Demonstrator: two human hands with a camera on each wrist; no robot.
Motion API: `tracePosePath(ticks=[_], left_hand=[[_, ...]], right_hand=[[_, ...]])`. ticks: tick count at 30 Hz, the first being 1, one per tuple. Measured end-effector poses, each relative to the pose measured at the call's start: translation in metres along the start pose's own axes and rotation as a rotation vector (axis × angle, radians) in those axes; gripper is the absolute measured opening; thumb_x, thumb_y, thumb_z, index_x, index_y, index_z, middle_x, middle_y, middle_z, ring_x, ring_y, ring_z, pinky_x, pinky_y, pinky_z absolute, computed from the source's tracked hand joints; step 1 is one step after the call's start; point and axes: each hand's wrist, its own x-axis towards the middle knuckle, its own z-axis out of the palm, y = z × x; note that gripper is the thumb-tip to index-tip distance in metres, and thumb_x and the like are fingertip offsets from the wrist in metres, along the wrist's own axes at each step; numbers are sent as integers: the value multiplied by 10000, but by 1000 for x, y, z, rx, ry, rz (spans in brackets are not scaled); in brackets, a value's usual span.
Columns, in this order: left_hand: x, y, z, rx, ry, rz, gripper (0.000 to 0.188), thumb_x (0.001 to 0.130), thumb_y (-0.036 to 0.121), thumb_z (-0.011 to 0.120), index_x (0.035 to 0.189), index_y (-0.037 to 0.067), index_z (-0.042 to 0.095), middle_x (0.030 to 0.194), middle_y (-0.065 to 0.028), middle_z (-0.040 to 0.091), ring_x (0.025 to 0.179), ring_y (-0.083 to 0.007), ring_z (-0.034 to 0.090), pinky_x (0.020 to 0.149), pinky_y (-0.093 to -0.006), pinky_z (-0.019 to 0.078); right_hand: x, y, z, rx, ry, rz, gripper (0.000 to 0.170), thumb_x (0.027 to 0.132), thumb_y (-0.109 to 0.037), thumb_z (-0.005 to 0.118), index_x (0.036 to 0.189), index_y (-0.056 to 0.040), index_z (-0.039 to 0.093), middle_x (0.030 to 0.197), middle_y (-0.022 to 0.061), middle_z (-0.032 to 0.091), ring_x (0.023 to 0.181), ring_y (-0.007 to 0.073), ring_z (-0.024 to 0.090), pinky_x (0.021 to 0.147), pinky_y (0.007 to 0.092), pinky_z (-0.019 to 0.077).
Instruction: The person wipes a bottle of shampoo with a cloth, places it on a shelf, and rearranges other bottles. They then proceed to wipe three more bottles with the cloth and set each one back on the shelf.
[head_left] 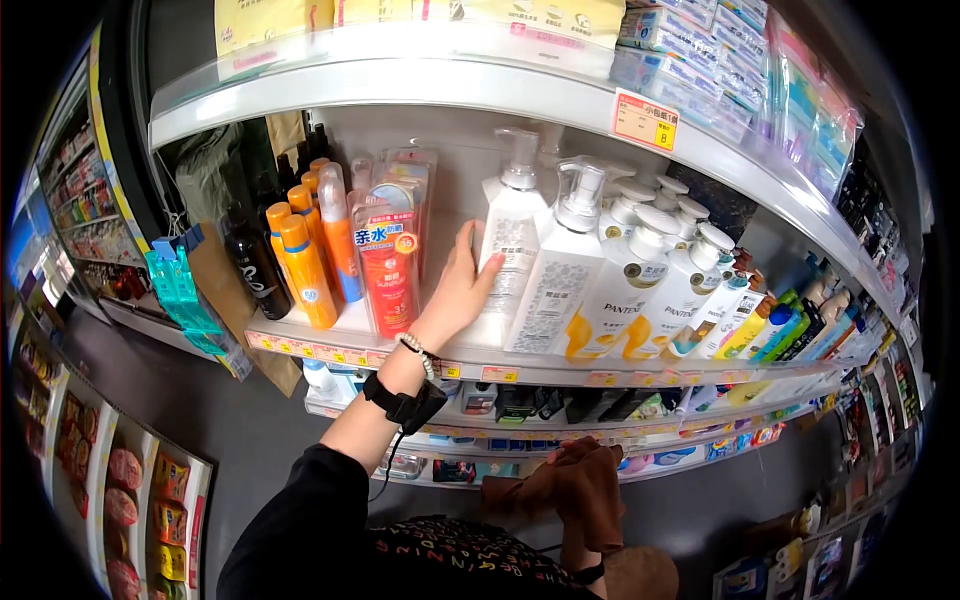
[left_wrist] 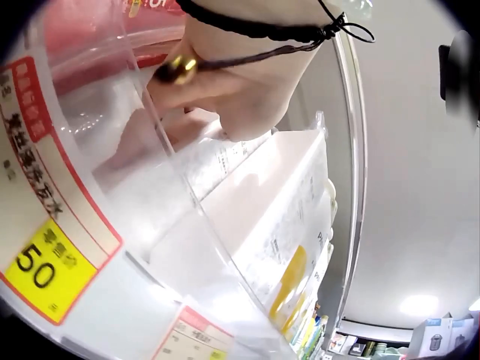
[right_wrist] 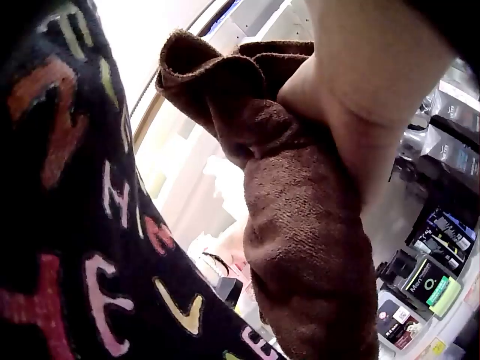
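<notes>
In the head view my left hand [head_left: 462, 285] touches a white pump bottle [head_left: 512, 235] on the shelf. Its fingers lie fairly straight along the bottle's left side, the thumb across the front. That bottle leans slightly against a matching white pump bottle [head_left: 560, 270]. From the left wrist, my hand [left_wrist: 244, 109] shows among the white bottles behind the clear shelf lip, fingertips partly hidden. Low in front of my body, my right hand [right_wrist: 307, 94] grips a brown cloth [right_wrist: 300, 202], which covers most of its fingers and hangs in folds.
Orange spray bottles [head_left: 303, 265] and a red sunscreen pack [head_left: 390, 275] stand left of my left hand. Pantene pump bottles [head_left: 625, 290] line the shelf to the right. A clear lip with price tags [left_wrist: 49, 262] edges this shelf; another shelf [head_left: 400, 90] overhangs it.
</notes>
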Motion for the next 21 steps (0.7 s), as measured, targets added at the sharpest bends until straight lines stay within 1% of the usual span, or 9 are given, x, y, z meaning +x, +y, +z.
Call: tracePosePath(ticks=[3,5,9,12,15,17,18,20,21], left_hand=[[2,-1,6,-21,-30,-18,643,938,336,460,1388,-40,196,1293,-326,411,1214,-394,434,1012,-391,337],[3,-2,8,-31,-30,-5,634,942,330,451,1388,-45,201,1297,-326,407,1215,-393,432,1012,-389,335],[5,-2,13,-42,-13,79,611,953,315,424,1389,-55,208,1304,-324,403,1211,-389,434,1013,-385,330],[7,-1,18,-31,-60,66,605,957,313,414,1394,-50,205,1302,-323,406,1210,-386,435,1013,-381,329],[8,-3,23,-63,-97,56,592,964,310,395,1400,-41,202,1298,-323,409,1212,-382,434,1015,-374,326],[10,-5,23,-85,-110,62,592,967,309,389,1407,-37,196,1298,-325,407,1209,-381,435,1013,-370,328],[11,-7,24,-105,-124,68,593,970,308,383,1414,-33,189,1298,-326,406,1206,-381,437,1011,-366,329],[13,-13,25,-80,-102,123,585,971,308,380,1421,-16,196,1263,-317,432,1183,-372,453,1005,-359,333],[14,-16,26,-56,-80,176,577,973,309,378,1429,1,202,1228,-307,458,1161,-363,469,999,-351,338]], right_hand=[[-2,1,-1,0,-12,23,290,887,-227,492,1023,8,390,952,143,482,803,230,521,723,380,463],[-4,4,-4,-224,12,10,322,879,-241,501,1049,13,397,951,146,483,817,244,525,733,380,461],[-8,11,-6,-198,96,-9,338,873,-237,511,1068,19,412,960,149,487,837,253,531,740,383,460],[-7,12,-8,-181,60,50,339,868,-237,515,1061,27,423,968,150,491,847,250,535,749,377,459],[-8,12,-11,-149,125,106,351,866,-235,519,1069,36,426,969,147,494,853,245,536,756,366,459],[-7,6,-11,-379,24,113,372,863,-226,526,1099,42,423,979,146,500,858,241,539,760,357,461],[-8,9,-13,-379,24,112,372,863,-226,526,1099,42,423,979,146,500,858,241,539,760,357,461],[-10,21,-17,-336,194,145,382,859,-215,534,1118,41,418,986,143,502,863,241,543,768,357,463],[-9,25,-19,-334,193,145,382,859,-215,534,1118,41,418,986,143,502,863,241,543,768,357,463]])
